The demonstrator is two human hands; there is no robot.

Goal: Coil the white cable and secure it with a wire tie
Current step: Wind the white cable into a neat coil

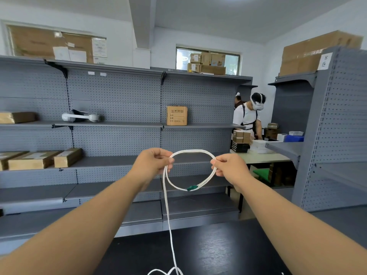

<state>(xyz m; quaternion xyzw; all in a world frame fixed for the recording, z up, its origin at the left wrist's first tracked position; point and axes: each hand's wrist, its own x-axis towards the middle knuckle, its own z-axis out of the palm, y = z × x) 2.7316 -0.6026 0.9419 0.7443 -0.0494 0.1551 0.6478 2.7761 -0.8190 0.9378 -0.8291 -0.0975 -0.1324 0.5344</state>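
I hold a white cable [193, 151] up in front of me as a round loop of two or three turns. My left hand [153, 162] pinches the loop's left side, my right hand [231, 167] pinches its right side. A green connector end [192, 187] sits at the bottom of the loop. From my left hand the loose remainder of the cable [168, 219] hangs straight down to the black table [218, 253], where it curls at the frame's lower edge. No wire tie is visible.
Grey pegboard shelving [119, 135] fills the wall ahead, with cardboard boxes [176, 115] and a white headset [81, 116] on it. Another shelf unit [337, 126] stands at the right. A person wearing a headset [248, 118] works at a table behind.
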